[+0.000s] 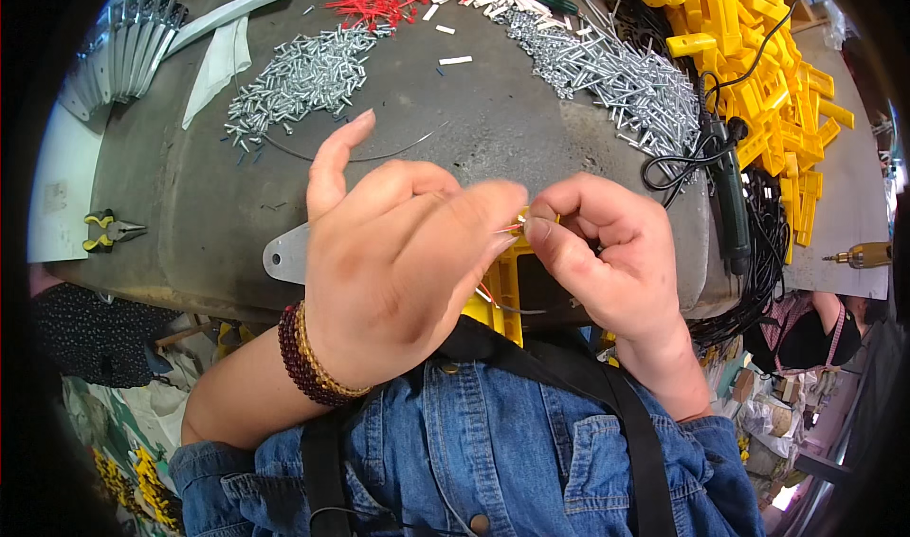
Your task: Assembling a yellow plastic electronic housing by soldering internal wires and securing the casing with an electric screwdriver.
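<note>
The left hand [398,272] and the right hand [607,253] pinch a thin red wire [512,226] between their fingertips, directly above the yellow plastic part [502,295] at the table's near edge.

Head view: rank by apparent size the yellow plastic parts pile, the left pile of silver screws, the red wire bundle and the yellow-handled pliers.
1. yellow plastic parts pile
2. left pile of silver screws
3. red wire bundle
4. yellow-handled pliers
The fisheye shrinks things near the rim, so the last two are close and unsure.
</note>
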The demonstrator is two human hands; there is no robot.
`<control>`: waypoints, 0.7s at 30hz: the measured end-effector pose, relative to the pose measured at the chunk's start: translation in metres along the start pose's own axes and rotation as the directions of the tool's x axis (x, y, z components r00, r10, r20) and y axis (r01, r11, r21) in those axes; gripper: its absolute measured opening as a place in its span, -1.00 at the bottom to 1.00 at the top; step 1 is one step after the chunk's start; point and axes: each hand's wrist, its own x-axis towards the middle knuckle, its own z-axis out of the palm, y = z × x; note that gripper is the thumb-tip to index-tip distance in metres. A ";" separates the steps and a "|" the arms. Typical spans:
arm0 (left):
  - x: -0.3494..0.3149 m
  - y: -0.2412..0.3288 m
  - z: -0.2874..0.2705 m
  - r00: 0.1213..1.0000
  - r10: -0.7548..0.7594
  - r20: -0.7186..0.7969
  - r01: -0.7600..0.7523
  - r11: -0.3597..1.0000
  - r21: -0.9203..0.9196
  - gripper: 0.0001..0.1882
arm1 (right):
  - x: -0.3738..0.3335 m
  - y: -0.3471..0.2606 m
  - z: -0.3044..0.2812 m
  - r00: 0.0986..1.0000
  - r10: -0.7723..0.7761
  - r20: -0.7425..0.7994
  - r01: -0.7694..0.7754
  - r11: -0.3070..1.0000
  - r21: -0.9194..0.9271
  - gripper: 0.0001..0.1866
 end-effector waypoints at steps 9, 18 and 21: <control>-0.003 -0.002 0.003 0.985 0.162 -0.063 -0.153 0.981 0.120 -0.80 | -0.006 -0.003 -0.006 0.985 -0.162 0.060 0.173 0.899 -0.403 -0.90; 0.000 0.004 -0.002 0.992 0.050 0.113 -0.043 0.997 -0.059 -0.86 | 0.001 -0.016 -0.008 0.987 -0.088 0.134 0.147 0.830 -0.537 -0.95; -0.001 0.007 -0.004 0.993 0.033 0.113 -0.027 0.998 -0.052 -0.85 | -0.004 -0.017 -0.001 0.984 -0.177 -0.031 0.145 0.882 -0.448 -0.92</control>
